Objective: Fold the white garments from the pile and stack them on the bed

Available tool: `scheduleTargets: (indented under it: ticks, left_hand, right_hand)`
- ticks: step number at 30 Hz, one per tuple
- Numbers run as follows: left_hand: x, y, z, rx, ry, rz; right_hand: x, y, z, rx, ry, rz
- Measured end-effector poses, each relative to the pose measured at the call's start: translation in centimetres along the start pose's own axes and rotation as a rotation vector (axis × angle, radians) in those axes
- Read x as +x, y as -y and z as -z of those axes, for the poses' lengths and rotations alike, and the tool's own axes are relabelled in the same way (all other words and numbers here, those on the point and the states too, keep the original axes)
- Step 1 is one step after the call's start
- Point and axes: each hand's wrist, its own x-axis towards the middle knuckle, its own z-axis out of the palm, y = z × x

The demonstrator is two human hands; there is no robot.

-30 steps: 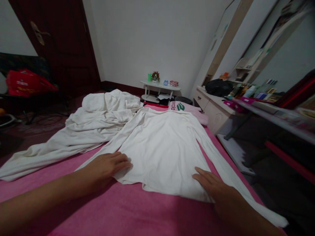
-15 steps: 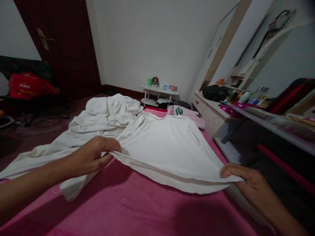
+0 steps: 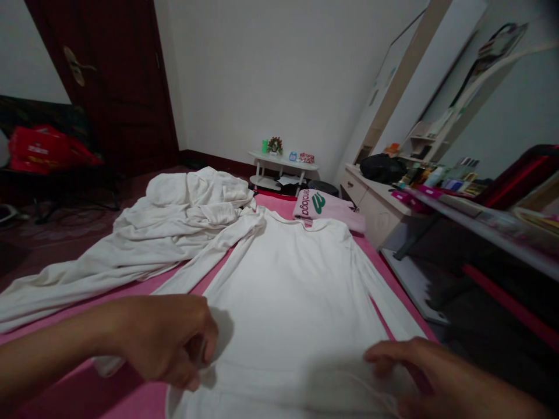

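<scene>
A white long-sleeved shirt (image 3: 288, 291) lies spread front-up on a pink bedcover (image 3: 131, 401), its neck toward the far end. My left hand (image 3: 170, 340) is closed in a pinch on the shirt's lower left hem. Over at the lower right corner of the hem, my right hand (image 3: 406, 364) is also closed on the cloth. Both sleeves lie stretched along the shirt's sides.
A heap of white garments (image 3: 174, 215) lies on the bed's left half. A pink folded cloth with green lettering (image 3: 325, 208) sits beyond the shirt's neck. A dresser (image 3: 375, 195) and cluttered shelf (image 3: 463, 198) stand right; a small white table (image 3: 283, 163) and dark door (image 3: 109, 81) behind.
Both hands went from lying flat on the shirt to pinching its hem, lifted it, then pulled it toward me and laid it flat again nearer.
</scene>
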Motion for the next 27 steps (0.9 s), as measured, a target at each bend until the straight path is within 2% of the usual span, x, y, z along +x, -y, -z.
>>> scheduleTargets:
  ticks: [2,3,5,7,9,12,16,19,23,27]
  left_hand:
    - [2.5,-0.6,1.1,-0.068,0.050,-0.107]
    - [4.3,-0.8,1.7,-0.070,0.013,-0.170]
    - [9.1,-1.2,2.8,-0.003,-0.159,-0.265]
    - [14.6,-1.0,3.6,0.070,-0.417,-0.199]
    - [19.8,-0.3,4.2,0.106,-0.697,-0.043]
    - [25.2,1.9,4.8,0.099,-0.846,0.065]
    - [27.9,5.0,5.3,0.075,-0.975,0.171]
    - [28.5,6.3,5.5,0.055,-1.017,0.212]
    - [28.9,6.6,5.3,0.052,-1.036,0.232]
    - [29.6,6.4,4.7,0.139,-1.039,0.253]
  right_hand:
    - [1.8,1.3,1.3,0.000,-0.040,0.083]
    - [3.4,2.2,1.8,0.006,-0.076,0.147]
    - [7.7,4.3,2.2,0.033,-0.158,0.312]
    - [12.9,6.0,1.7,0.056,-0.293,0.441]
    - [18.2,6.7,0.9,0.051,-0.477,0.431]
    - [24.2,5.7,0.1,-0.039,-0.644,0.340]
    - [28.1,2.8,1.3,-0.155,-0.703,0.131]
    - [29.7,0.9,2.9,-0.182,-0.698,0.074]
    - [31.9,-0.6,4.7,-0.221,-0.677,0.029]
    - [33.3,-1.0,4.6,-0.241,-0.713,-0.030]
